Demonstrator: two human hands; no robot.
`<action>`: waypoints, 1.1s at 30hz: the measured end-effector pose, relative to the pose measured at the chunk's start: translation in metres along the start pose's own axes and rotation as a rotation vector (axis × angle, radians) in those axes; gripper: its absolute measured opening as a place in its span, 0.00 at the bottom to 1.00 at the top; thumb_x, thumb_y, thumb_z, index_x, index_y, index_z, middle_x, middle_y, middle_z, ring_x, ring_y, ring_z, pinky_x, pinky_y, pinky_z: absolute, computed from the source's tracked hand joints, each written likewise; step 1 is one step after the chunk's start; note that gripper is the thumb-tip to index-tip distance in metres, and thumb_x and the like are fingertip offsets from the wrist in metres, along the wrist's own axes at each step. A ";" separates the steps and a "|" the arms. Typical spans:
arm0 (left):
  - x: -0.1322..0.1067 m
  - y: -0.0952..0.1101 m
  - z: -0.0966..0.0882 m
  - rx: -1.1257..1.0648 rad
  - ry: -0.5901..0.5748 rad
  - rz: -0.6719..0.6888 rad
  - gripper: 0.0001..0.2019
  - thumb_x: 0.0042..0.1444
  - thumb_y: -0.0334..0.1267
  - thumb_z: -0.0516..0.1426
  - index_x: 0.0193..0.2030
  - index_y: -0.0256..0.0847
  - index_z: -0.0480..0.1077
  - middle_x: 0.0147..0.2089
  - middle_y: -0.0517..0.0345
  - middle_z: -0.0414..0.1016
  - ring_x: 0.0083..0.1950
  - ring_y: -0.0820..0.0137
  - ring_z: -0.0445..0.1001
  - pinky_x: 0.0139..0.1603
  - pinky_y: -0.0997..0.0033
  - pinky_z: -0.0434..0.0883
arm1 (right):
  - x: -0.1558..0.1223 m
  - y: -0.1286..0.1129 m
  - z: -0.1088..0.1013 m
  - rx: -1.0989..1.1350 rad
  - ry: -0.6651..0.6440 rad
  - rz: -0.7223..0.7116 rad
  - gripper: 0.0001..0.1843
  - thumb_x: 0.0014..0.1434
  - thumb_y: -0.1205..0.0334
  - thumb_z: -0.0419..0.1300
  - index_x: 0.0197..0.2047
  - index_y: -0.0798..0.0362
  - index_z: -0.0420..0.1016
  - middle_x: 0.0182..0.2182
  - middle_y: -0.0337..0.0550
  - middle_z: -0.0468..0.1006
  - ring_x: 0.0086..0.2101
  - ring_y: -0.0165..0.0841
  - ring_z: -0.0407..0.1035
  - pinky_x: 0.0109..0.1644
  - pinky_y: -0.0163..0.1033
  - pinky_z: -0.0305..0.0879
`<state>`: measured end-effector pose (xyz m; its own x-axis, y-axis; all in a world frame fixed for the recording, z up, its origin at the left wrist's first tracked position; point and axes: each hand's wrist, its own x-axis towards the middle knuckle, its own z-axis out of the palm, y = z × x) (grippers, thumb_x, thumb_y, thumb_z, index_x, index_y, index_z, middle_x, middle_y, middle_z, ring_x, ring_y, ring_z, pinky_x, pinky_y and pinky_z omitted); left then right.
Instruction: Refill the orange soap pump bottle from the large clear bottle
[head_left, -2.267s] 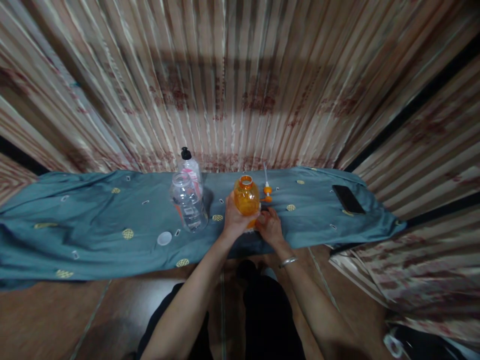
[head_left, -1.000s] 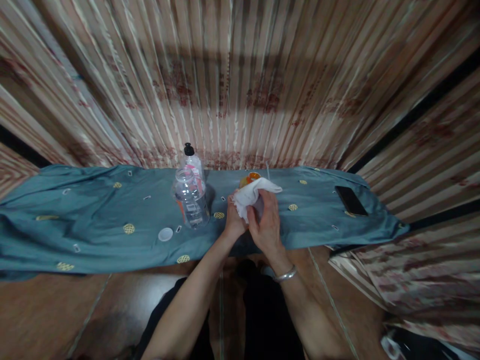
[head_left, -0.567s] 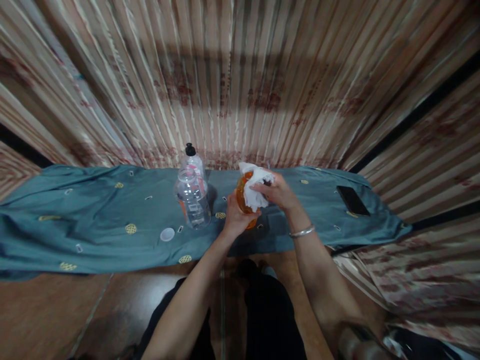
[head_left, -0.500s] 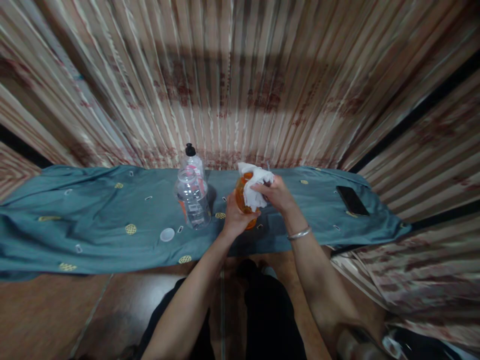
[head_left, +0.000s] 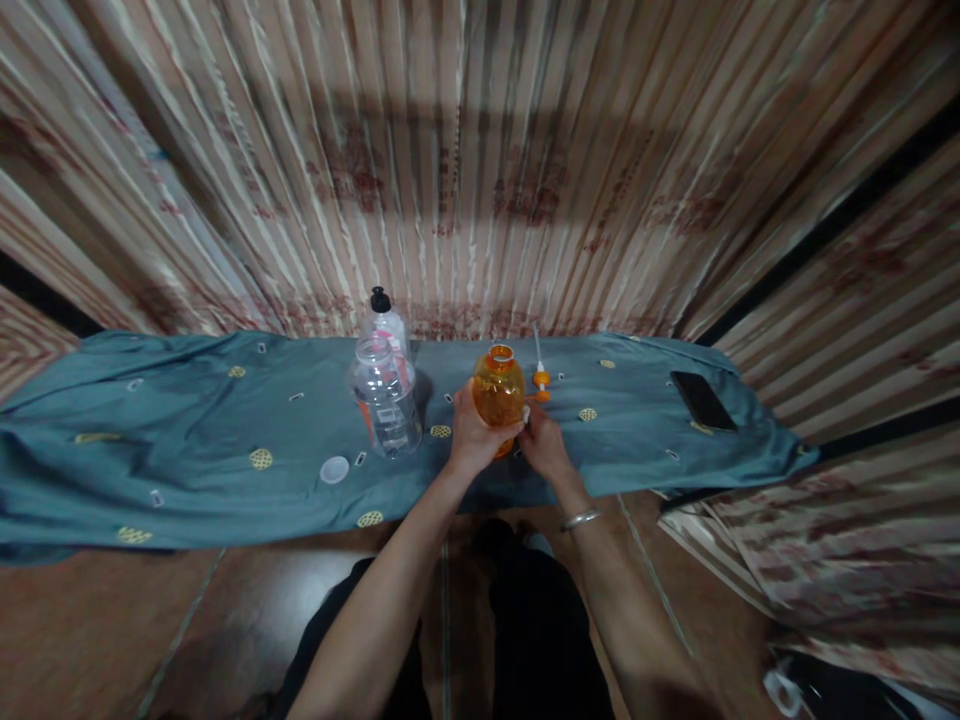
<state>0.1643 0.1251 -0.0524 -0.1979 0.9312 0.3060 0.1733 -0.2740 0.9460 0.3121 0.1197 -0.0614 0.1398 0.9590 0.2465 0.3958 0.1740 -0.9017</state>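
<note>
The orange bottle [head_left: 499, 390] stands upright on the blue cloth [head_left: 187, 440], long axis vertical, open mouth up. Your left hand [head_left: 472, 436] wraps closed around its side. Your right hand [head_left: 546, 448] rests at its base, fingers curled; whether it holds anything cannot be told.

The orange bottle [head_left: 498, 392] stands upright, uncapped, seemingly on the blue cloth [head_left: 187, 440].
</note>
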 end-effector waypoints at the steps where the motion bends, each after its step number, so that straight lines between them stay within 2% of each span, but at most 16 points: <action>1: 0.000 0.001 0.000 0.008 0.000 0.001 0.38 0.29 0.33 0.77 0.51 0.44 0.71 0.51 0.51 0.74 0.59 0.49 0.72 0.63 0.43 0.69 | -0.002 0.003 0.000 -0.050 -0.017 -0.010 0.09 0.53 0.61 0.59 0.37 0.50 0.78 0.38 0.49 0.86 0.45 0.46 0.80 0.53 0.48 0.74; 4: -0.001 0.003 0.001 0.028 -0.005 0.001 0.37 0.29 0.32 0.77 0.50 0.44 0.71 0.51 0.50 0.73 0.58 0.49 0.72 0.63 0.42 0.69 | -0.003 0.009 -0.004 -0.184 -0.024 -0.030 0.13 0.58 0.63 0.56 0.43 0.54 0.78 0.39 0.55 0.86 0.42 0.46 0.80 0.50 0.50 0.75; 6: -0.001 0.004 0.001 0.037 -0.011 0.003 0.38 0.29 0.31 0.77 0.50 0.43 0.70 0.51 0.50 0.73 0.58 0.49 0.71 0.63 0.43 0.69 | -0.003 0.012 -0.005 -0.256 -0.032 -0.059 0.15 0.61 0.64 0.55 0.48 0.56 0.78 0.42 0.57 0.86 0.45 0.46 0.80 0.52 0.50 0.75; 11: -0.001 0.007 0.002 0.050 -0.024 0.013 0.36 0.30 0.33 0.76 0.49 0.45 0.70 0.49 0.53 0.73 0.57 0.51 0.71 0.62 0.45 0.70 | -0.006 0.014 -0.008 -0.371 -0.148 -0.156 0.19 0.54 0.71 0.59 0.49 0.54 0.78 0.47 0.52 0.86 0.49 0.42 0.80 0.56 0.47 0.75; 15: 0.000 0.006 0.003 0.050 -0.026 0.018 0.37 0.30 0.32 0.76 0.51 0.45 0.70 0.51 0.52 0.73 0.58 0.50 0.71 0.62 0.44 0.69 | 0.007 0.014 -0.021 -0.458 -0.095 -0.150 0.24 0.57 0.72 0.57 0.56 0.53 0.77 0.54 0.52 0.84 0.54 0.41 0.79 0.61 0.48 0.74; 20: 0.000 0.002 0.003 0.034 -0.024 0.021 0.37 0.31 0.31 0.75 0.52 0.47 0.70 0.52 0.52 0.73 0.59 0.50 0.71 0.64 0.40 0.68 | 0.047 0.015 -0.028 -0.579 0.031 -0.014 0.22 0.67 0.65 0.57 0.62 0.61 0.72 0.56 0.65 0.81 0.58 0.47 0.77 0.65 0.52 0.69; 24: -0.001 0.000 0.002 0.033 -0.022 0.022 0.39 0.30 0.32 0.76 0.52 0.47 0.70 0.52 0.51 0.72 0.60 0.49 0.71 0.65 0.39 0.68 | 0.078 0.018 -0.014 -0.630 0.065 0.137 0.30 0.64 0.56 0.66 0.64 0.63 0.69 0.55 0.69 0.81 0.57 0.49 0.77 0.62 0.50 0.69; 27: -0.001 -0.001 0.001 0.041 -0.027 0.027 0.38 0.30 0.34 0.75 0.53 0.47 0.70 0.53 0.51 0.73 0.60 0.47 0.71 0.65 0.39 0.68 | 0.096 0.020 -0.004 -0.614 0.069 0.248 0.30 0.60 0.57 0.72 0.60 0.66 0.72 0.50 0.71 0.82 0.56 0.52 0.77 0.60 0.48 0.70; 29: -0.001 -0.001 0.000 0.048 -0.035 0.030 0.39 0.30 0.34 0.75 0.53 0.46 0.70 0.53 0.50 0.74 0.60 0.47 0.71 0.65 0.39 0.68 | 0.103 0.021 -0.001 -0.570 0.064 0.296 0.27 0.60 0.58 0.73 0.57 0.66 0.75 0.51 0.69 0.82 0.55 0.51 0.77 0.60 0.50 0.71; 31: -0.002 0.000 0.000 0.053 -0.040 0.028 0.40 0.30 0.33 0.76 0.55 0.46 0.70 0.53 0.49 0.74 0.61 0.46 0.71 0.66 0.39 0.67 | 0.107 0.021 -0.004 -0.497 0.053 0.315 0.24 0.66 0.55 0.69 0.59 0.60 0.75 0.56 0.60 0.79 0.54 0.46 0.77 0.58 0.53 0.75; 32: -0.002 0.001 0.000 0.054 -0.041 0.026 0.41 0.30 0.32 0.76 0.55 0.46 0.69 0.54 0.49 0.74 0.61 0.46 0.71 0.66 0.39 0.66 | 0.107 0.020 -0.008 -0.451 0.044 0.317 0.23 0.69 0.53 0.65 0.62 0.54 0.73 0.59 0.52 0.77 0.54 0.43 0.76 0.57 0.54 0.77; 33: -0.002 0.001 0.001 0.054 -0.042 0.024 0.42 0.30 0.32 0.76 0.56 0.45 0.69 0.54 0.49 0.73 0.61 0.46 0.71 0.66 0.38 0.66 | 0.105 0.018 -0.013 -0.397 0.040 0.307 0.22 0.70 0.52 0.64 0.62 0.53 0.73 0.59 0.50 0.76 0.53 0.42 0.76 0.56 0.54 0.77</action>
<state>0.1656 0.1228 -0.0518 -0.1528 0.9342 0.3225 0.2297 -0.2838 0.9309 0.3456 0.2211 -0.0471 0.3356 0.9419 0.0111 0.6447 -0.2210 -0.7318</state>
